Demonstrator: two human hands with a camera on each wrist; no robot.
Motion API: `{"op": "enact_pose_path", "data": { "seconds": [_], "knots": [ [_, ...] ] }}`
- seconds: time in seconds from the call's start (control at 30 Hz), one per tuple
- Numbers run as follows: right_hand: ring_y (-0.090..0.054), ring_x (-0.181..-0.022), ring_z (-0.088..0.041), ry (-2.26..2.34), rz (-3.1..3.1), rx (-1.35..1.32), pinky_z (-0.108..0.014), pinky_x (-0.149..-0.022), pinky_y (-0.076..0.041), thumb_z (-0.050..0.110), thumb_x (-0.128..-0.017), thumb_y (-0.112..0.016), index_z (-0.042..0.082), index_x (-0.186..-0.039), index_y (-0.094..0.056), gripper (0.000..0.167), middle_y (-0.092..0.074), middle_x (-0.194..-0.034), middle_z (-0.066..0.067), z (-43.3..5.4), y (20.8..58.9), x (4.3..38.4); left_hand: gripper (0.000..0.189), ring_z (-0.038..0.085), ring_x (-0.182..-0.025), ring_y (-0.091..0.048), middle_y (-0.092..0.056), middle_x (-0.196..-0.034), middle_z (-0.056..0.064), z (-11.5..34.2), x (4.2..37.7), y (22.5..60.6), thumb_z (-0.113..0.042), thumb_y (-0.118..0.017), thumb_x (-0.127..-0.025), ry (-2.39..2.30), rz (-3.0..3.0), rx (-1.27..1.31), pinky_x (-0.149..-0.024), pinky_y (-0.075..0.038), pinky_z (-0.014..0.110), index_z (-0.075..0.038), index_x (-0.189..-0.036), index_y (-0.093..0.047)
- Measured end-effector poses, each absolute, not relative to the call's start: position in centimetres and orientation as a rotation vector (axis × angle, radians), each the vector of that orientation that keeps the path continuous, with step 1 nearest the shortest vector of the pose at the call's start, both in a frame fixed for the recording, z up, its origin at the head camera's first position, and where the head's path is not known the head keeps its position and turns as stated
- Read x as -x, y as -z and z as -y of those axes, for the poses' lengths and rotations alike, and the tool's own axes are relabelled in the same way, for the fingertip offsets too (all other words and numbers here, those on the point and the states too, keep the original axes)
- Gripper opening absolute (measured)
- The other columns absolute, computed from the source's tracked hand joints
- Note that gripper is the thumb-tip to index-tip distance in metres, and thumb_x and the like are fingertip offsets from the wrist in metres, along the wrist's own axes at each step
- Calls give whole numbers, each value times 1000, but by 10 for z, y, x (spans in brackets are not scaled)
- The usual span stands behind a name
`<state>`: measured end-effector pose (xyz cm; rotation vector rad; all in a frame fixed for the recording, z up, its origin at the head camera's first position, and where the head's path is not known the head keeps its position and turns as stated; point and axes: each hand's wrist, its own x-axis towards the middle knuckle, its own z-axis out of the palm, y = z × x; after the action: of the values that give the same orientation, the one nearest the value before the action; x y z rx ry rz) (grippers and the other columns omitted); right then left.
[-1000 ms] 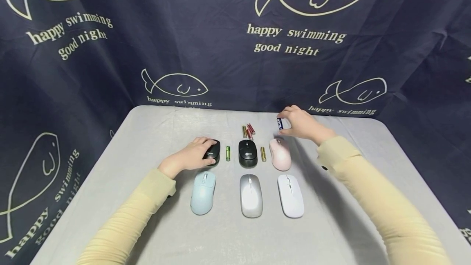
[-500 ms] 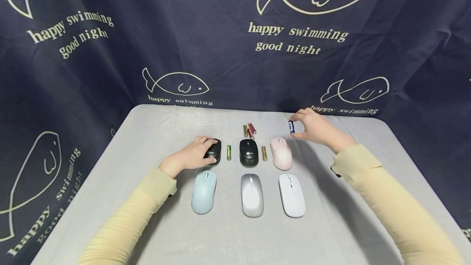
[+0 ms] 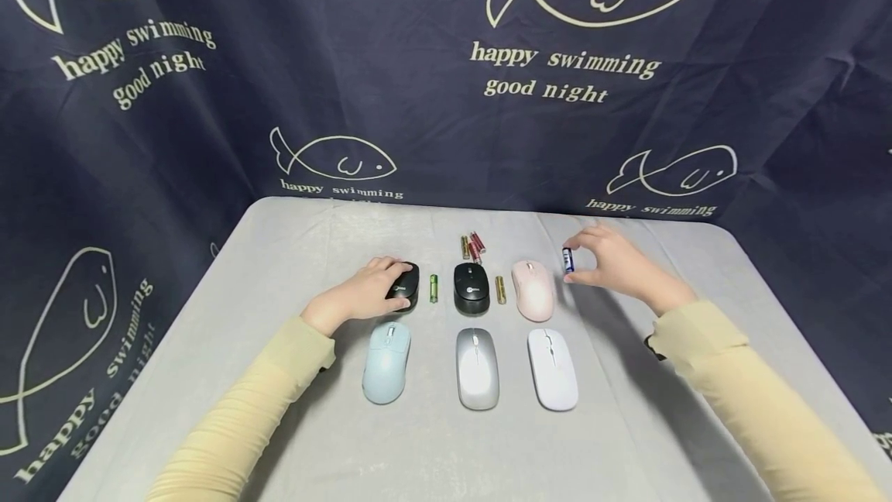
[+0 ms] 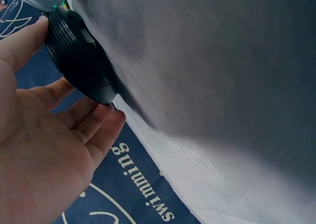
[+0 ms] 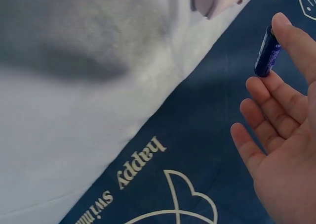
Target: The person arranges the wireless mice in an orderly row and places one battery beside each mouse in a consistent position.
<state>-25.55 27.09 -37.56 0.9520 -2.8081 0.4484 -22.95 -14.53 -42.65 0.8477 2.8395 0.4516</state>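
Note:
My left hand (image 3: 362,290) grips a black computer mouse (image 3: 407,285) at the left end of the back row, thumb on one side and fingers on the other. In the left wrist view the dark ridged side of that mouse (image 4: 79,56) shows between thumb and fingertips. My right hand (image 3: 622,262) pinches a blue battery (image 3: 567,259) by its two ends, to the right of the pink mouse (image 3: 533,290). The right wrist view shows the battery (image 5: 267,54) between thumb and index fingertip, above the table.
A second black mouse (image 3: 471,289) stands between a green battery (image 3: 433,289) and a gold battery (image 3: 500,290). Behind it lie red batteries (image 3: 477,242) and another gold one (image 3: 464,247). In front are light blue (image 3: 386,366), silver (image 3: 478,370) and white (image 3: 553,370) mice.
My right hand has moved to the right and then nearer, carrying the blue battery away from behind the pink mouse to its right side. The left hand has stayed on the black mouse.

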Motion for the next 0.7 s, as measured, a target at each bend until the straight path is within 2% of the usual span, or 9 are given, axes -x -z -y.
{"op": "enact_pose_path", "data": {
  "seconds": [0.2, 0.7],
  "knots": [
    [-55, -103, -32, -463, 2763, -975, -50, -92, -43, 25, -64, -86, -1, -102, -66, 51, -65, -102, -14, -277, 391, 254, 63, 35, -128, -38, -43, -138, 20, 145, 230, 427, -36, -62, -89, -444, -2839, -844, -104, -34, 50, -3, -139, -41],
    [-55, -106, -36, -511, 2814, -937, -52, -95, -41, 22, -67, -85, -2, -104, -66, 48, -64, -106, -18, -282, 414, 249, 64, 35, -127, -38, -43, -138, 20, 146, 230, 427, -36, -62, -89, -447, -2841, -857, -105, -33, 49, -3, -140, -41]
  ]
}}
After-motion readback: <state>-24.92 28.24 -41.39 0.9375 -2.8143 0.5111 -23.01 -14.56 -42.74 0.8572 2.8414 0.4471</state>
